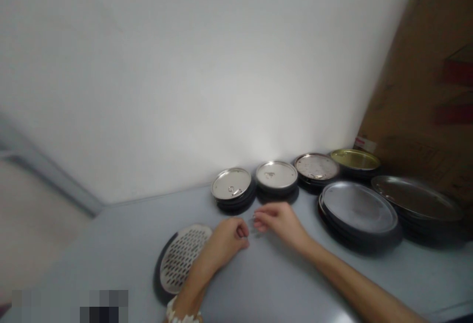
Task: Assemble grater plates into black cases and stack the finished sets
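Both my hands rest near each other on the grey table (121, 234). My left hand (228, 238) is curled into a loose fist, just right of a perforated metal disc (183, 258) lying on a dark base. My right hand (280, 220) has its fingertips pinched together, pointing at the left hand; something small and pale seems to sit between the two hands, too blurred to name. A pale bracelet (183, 314) circles my left wrist.
Along the wall stand stacks of round metal lids on dark pans: two small silver ones (231, 183) (276, 174), a third (317, 166), and a gold one (354, 159). Two large pans (357, 208) (416, 197) sit at right. A brown cardboard box (424, 91) leans at far right.
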The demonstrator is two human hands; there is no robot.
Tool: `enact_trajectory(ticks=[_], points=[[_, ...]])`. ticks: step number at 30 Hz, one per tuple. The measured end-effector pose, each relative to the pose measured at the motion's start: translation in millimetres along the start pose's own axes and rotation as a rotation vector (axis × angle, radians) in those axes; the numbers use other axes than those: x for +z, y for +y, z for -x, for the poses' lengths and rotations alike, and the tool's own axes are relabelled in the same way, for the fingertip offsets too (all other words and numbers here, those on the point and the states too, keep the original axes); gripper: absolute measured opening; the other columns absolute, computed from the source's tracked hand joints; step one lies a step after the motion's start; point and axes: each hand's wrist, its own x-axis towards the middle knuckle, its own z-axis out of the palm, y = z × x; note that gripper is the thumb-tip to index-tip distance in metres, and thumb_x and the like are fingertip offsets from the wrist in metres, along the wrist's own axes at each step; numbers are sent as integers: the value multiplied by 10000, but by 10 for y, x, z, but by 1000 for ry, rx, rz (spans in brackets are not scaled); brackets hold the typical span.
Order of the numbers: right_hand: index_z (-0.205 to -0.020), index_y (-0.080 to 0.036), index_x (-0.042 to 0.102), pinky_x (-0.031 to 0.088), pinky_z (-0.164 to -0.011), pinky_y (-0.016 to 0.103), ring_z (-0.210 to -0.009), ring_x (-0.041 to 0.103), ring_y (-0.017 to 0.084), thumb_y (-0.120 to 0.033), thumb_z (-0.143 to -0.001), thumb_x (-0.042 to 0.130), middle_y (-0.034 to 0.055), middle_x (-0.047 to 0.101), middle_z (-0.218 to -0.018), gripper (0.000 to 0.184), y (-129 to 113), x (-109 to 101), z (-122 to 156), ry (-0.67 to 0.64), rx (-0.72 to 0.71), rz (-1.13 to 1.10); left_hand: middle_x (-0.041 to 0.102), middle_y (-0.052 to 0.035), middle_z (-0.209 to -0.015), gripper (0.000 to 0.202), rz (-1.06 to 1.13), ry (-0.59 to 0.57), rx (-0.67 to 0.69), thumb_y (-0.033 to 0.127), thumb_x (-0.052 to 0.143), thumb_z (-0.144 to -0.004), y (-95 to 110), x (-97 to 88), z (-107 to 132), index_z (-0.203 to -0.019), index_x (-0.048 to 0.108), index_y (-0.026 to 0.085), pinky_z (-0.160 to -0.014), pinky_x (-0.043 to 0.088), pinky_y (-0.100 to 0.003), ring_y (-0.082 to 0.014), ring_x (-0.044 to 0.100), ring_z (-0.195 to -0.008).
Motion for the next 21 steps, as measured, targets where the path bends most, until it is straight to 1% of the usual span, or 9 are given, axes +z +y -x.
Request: enact_trajectory(ticks=[2,4,9,11,14,17,19,21], points=[[-835,-113,752,607,-649,331,-767,748,252,-537,-648,815,107,768,-796,467,7,-9,-9,-4,15,-51,674,-13,-740,166,3,8,-4,101,639,-660,-21,0,-8,-809,682,163,-663,431,-258,-189,627,-727],[-862,-110,749,612,-668,343,-789,751,259,-530,-619,841,118,772,-829,493,19,-18,-12,-17,45,-74,671,-9,-726,160,0,4,-18,106,642,-670,-39,3,-11,-812,685,165,-665,431,-257,-189,630,-726],[-862,-111,736,607,-660,346,-693,742,227,-509,-615,852,99,762,-757,483,65,-17,-7,-71,109,-64,640,10,-700,144,-14,-12,-12,127,653,-685,-38,13,-1,-820,672,173,-639,413,-251,-179,608,-698],[-839,-113,732,602,-646,343,-654,733,215,-512,-625,843,89,757,-730,466,78,-9,-9,-80,100,-42,628,16,-707,151,-1,-22,-5,133,655,-686,-39,20,8,-832,658,172,-627,407,-247,-171,596,-688],[-810,-120,732,595,-641,337,-650,727,215,-501,-629,839,81,751,-709,435,85,2,-14,-77,82,-13,623,20,-713,145,45,-41,14,125,643,-684,-41,34,20,-821,645,174,-617,402,-238,-162,587,-683],[-783,-128,732,587,-630,329,-647,721,214,-492,-646,828,75,748,-702,401,77,5,-13,-56,65,16,628,11,-700,86,66,-43,41,140,621,-706,-7,43,29,-776,658,174,-615,396,-236,-162,583,-681],[-743,-130,725,579,-611,319,-620,709,203,-489,-675,805,71,741,-688,374,63,3,-7,-52,53,41,645,-3,-702,66,91,-21,60,188,615,-740,43,41,30,-764,675,172,-612,392,-239,-168,585,-685],[-721,-130,719,567,-587,304,-583,690,186,-489,-704,779,61,727,-658,364,46,0,0,-58,47,56,666,-20,-715,129,149,30,80,259,598,-790,101,36,25,-760,683,167,-608,390,-243,-174,588,-694]])
